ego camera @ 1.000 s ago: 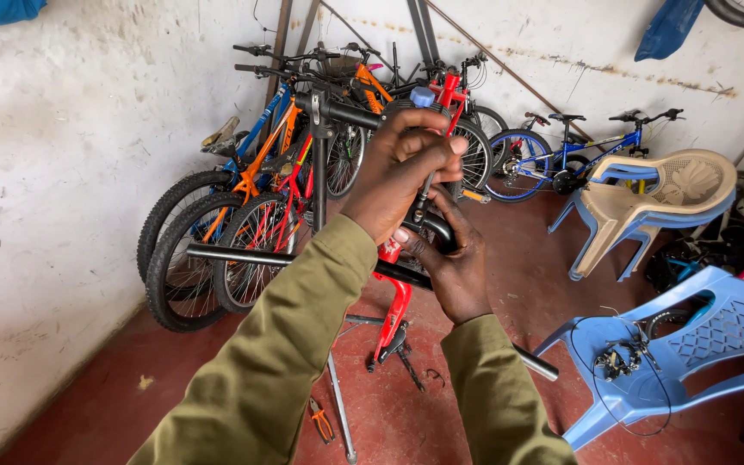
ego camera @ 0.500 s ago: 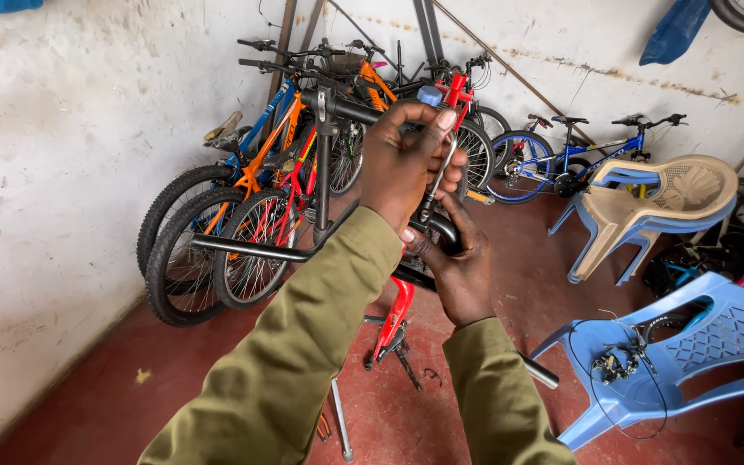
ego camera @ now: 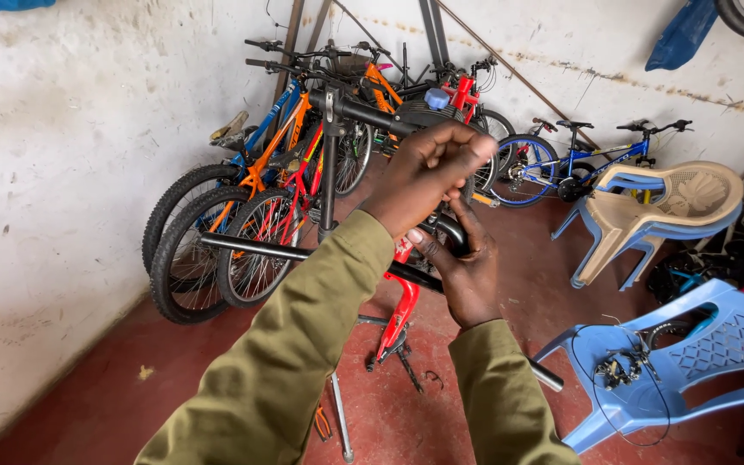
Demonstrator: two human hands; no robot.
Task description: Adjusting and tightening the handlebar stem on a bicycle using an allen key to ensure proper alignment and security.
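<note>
My left hand is raised in the middle of the view. Its fingers are closed tight against the thumb, and whatever it pinches is hidden inside them. Just below it, my right hand wraps around a black curved handlebar part of a red bike frame. The frame hangs on a black repair stand with a horizontal black tube. Both arms wear olive sleeves.
Several bikes lean against the white wall on the left and at the back. Stacked beige and blue plastic chairs stand to the right. A nearer blue chair carries brake parts and cable. Pliers lie on the red floor.
My left hand has rolled its fingers closed over the thin shaft that showed beneath it earlier. My right hand keeps its hold on the black handlebar part.
</note>
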